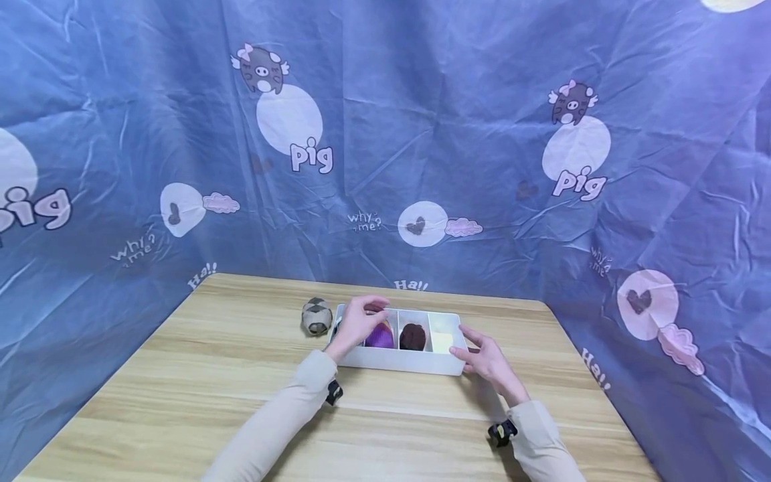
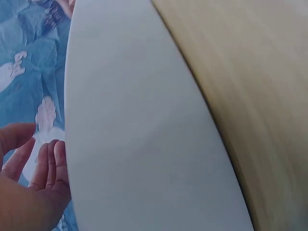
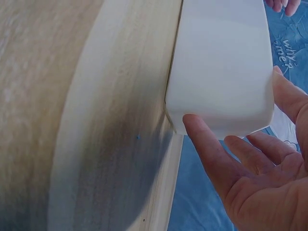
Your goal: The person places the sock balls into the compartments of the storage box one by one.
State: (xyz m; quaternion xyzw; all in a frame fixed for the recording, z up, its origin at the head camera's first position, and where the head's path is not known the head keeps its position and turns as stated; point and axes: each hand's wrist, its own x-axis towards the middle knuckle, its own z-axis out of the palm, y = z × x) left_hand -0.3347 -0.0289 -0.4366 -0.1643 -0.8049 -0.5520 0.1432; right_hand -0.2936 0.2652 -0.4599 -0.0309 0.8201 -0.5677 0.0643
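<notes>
A white box (image 1: 397,361) with a row of compartments stands on the table. My left hand (image 1: 359,323) hovers over its left part; thumb and fingers are apart with nothing between them in the left wrist view. Under that hand lies a purple rolled-up sock (image 1: 380,336), and a dark brown one (image 1: 412,337) sits in the compartment to its right. A pale yellowish thing (image 1: 442,342) lies in the rightmost compartment. My right hand (image 3: 260,178) holds the box's right end, thumb at the rim and fingers against the end wall. The leftmost compartment is mostly hidden by my left hand.
A grey patterned rolled-up sock (image 1: 316,316) lies on the wooden table (image 1: 391,422), just left of the box. Blue cloth (image 1: 385,134) printed with pigs hangs along the table's back and both sides.
</notes>
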